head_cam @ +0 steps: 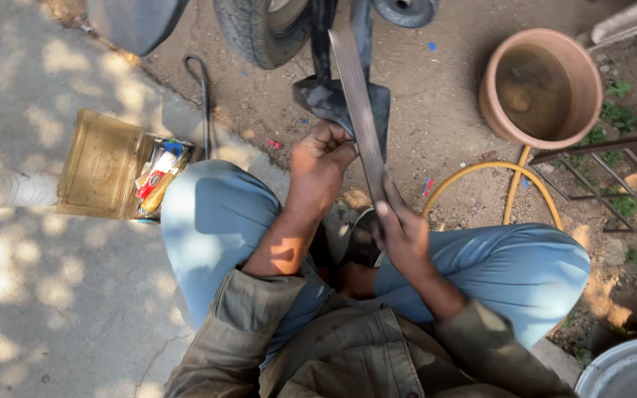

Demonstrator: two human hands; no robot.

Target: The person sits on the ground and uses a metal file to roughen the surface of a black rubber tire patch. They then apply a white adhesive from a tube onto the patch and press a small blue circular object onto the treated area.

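Note:
I am crouched on the ground with my knees apart. My left hand [324, 156] is closed on a fold of dark rubber inner tube [332, 98] that hangs from the wheel area above. My right hand [401, 234] grips the near end of a long flat grey metal file [356, 103], which slants up and away across the rubber, its blade lying against the fold next to my left fingers. A black tyre [258, 31] stands just beyond the tube.
An open brass-coloured tin box [105, 163] with small tubes and packets sits on the concrete at left, a black bent metal lever [203, 96] beside it. A clay pot [540, 87] of water, a yellow hose [481, 171], a metal grate [613, 177] and a white bucket rim [628, 368] lie right.

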